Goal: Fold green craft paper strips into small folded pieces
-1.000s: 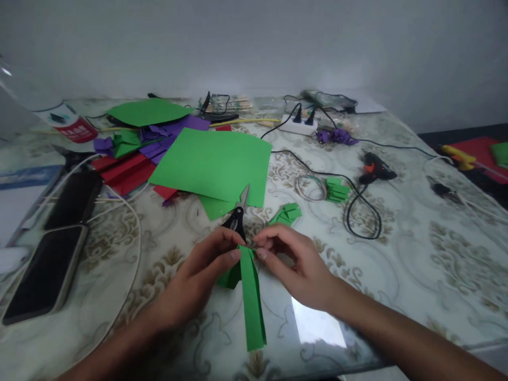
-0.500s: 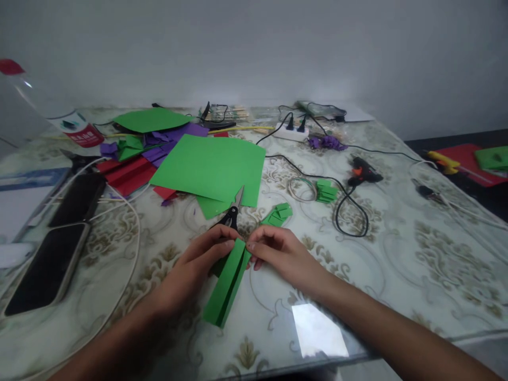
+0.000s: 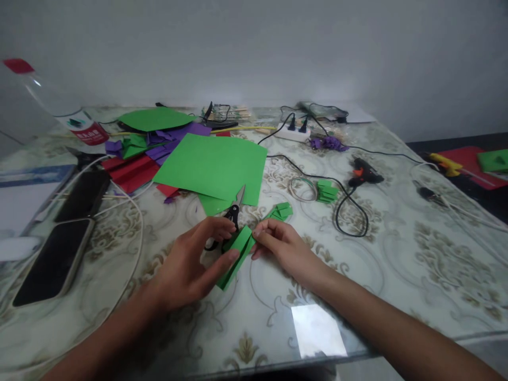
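A folded green paper strip (image 3: 241, 244) slants over the table in front of me. My right hand (image 3: 278, 239) pinches its upper right end between thumb and fingers. The thumb of my left hand (image 3: 194, 259) lies over the strip's left side, while the fingers stand apart from the thumb. Whether that thumb presses on the paper I cannot tell. Black-handled scissors (image 3: 233, 212) lie just beyond, blades pointing away, handles partly hidden by my left hand. A small folded green paper piece (image 3: 281, 210) rests behind my right hand.
Green paper sheets (image 3: 214, 166) lie behind the scissors, over red and purple scraps. A glue gun (image 3: 365, 172), tape ring (image 3: 302, 189) and white power strip (image 3: 292, 132) lie to the right and back. At left are a phone (image 3: 53, 262) and plastic bottle (image 3: 59, 100).
My left hand has loosened its pinch near the strip's top, its fingers spreading and its thumb moving down. The strip's near end appears shorter and farther away. My right hand still pinches its end.
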The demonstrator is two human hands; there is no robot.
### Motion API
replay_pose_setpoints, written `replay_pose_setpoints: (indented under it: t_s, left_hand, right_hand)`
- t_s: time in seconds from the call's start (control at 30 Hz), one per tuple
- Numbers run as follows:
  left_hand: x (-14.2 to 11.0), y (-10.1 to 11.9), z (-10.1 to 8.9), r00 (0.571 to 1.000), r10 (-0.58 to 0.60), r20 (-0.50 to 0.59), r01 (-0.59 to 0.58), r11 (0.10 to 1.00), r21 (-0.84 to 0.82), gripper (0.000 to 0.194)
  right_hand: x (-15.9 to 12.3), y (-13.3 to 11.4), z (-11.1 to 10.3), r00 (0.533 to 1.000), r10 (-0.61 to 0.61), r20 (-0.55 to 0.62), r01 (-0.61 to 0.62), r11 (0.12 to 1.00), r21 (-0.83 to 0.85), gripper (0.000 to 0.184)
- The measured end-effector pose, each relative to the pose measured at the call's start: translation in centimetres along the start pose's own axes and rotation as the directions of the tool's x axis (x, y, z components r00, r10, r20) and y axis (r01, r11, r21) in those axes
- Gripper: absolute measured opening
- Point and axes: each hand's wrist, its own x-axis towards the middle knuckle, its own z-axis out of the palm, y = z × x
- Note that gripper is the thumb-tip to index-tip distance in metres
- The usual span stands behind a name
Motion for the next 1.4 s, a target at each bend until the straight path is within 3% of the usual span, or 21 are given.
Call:
replay_pose_setpoints:
  t_s: [0.13,0.3,0.7,0.9,1.0,1.4]
  left_hand:
    - [-0.4,0.6,-0.5,0.996,0.081,0.044,-0.086,0.987,0.135,0.044]
    - [-0.3,1.1,-0.1,0.993,0.102,0.067,-0.114,0.973,0.202,0.039]
    - [-0.3,0.1,1.0,0.989,0.104,-0.104,-0.072,0.958,0.277,0.023]
    - [-0.5,0.2,1.2,0.987,0.114,-0.112,-0.079,0.956,0.284,0.021]
    - [-0.3,0.2,1.2,0.982,0.132,-0.138,-0.087,0.952,0.293,0.019]
    - [0.0,0.7,1.3,0.977,0.135,-0.165,-0.088,0.96,0.267,0.013]
  right_hand:
    - [0.3,0.3,-0.1,0.999,-0.038,-0.035,0.039,0.999,0.028,0.023]
    - [0.5,0.6,-0.2,0.995,-0.066,-0.071,0.07,0.996,0.058,0.029]
    - [0.1,0.9,0.2,0.982,-0.164,-0.099,0.167,0.986,0.027,0.03]
    - [-0.4,1.2,0.2,0.924,-0.379,-0.052,0.351,0.895,-0.276,0.041]
    - [-0.3,1.4,0.1,0.92,-0.389,-0.039,0.358,0.878,-0.316,0.047]
    - [-1.0,0.7,0.3,0.877,-0.476,-0.062,0.387,0.778,-0.495,0.028]
